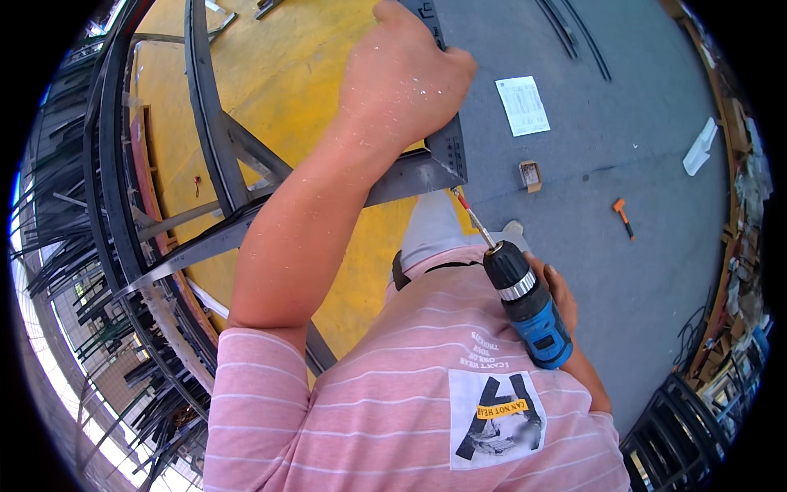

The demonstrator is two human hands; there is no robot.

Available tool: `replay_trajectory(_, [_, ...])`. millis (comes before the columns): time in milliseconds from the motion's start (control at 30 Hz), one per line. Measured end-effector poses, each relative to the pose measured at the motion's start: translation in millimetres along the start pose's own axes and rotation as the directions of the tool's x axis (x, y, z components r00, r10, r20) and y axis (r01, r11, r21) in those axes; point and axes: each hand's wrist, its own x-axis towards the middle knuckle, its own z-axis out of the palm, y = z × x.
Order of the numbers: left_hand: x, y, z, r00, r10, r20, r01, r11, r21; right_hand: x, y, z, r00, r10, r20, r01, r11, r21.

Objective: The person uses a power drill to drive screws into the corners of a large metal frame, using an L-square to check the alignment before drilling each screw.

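Observation:
My left hand (406, 78) reaches across to the dark metal frame (414, 175) and is closed over its right-hand bar, the fingertips hidden beneath the hand. Bright specks dot the back of that hand and the forearm. In front of my body, my right hand (561, 289) grips a blue and black cordless drill (548, 330); the drill's body hides most of the fingers. From the chuck a long, thin bit (473, 215) with a red section points up and left. Its tip lies close to the near right corner of the frame; whether they touch, I cannot tell.
On the grey floor lie a paper sheet (523, 107), a small open box (530, 175), an orange hammer (624, 217) and dark strips (574, 33). Yellow floor (287, 74) shows through the frame. Long metal bars (61, 180) are stacked at left; cluttered shelving (742, 213) stands at right.

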Motion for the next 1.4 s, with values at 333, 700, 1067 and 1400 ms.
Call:
replay_trajectory(333, [-3.7, -1.2, 0.7, 0.995, 0.072, -0.075, -0.069, 0.997, 0.039, 8.5, 27.9, -27.3, 0.74, -0.551, 0.385, 0.633, 0.379, -0.675])
replay_trajectory(700, [-1.4, -1.2, -0.4, 0.998, 0.029, -0.049, -0.029, 1.0, -0.004, 17.8, 21.1, -27.3, 0.664, -0.566, 0.488, 0.613, 0.039, -0.789])
replay_trajectory(1067, [-1.8, 6.8, -3.0, 0.999, -0.047, 0.015, 0.048, 0.999, -0.006, 28.6, -8.7, -5.9, 0.398, -0.617, 0.679, 0.749, -0.208, -0.629])
replay_trajectory(1400, [10.1, -21.2, 4.4, 0.996, 0.082, -0.016, -0.082, 0.996, 0.036, 14.5, -25.9, 7.9, 0.18, -0.724, 0.666, 0.795, -0.292, -0.532])
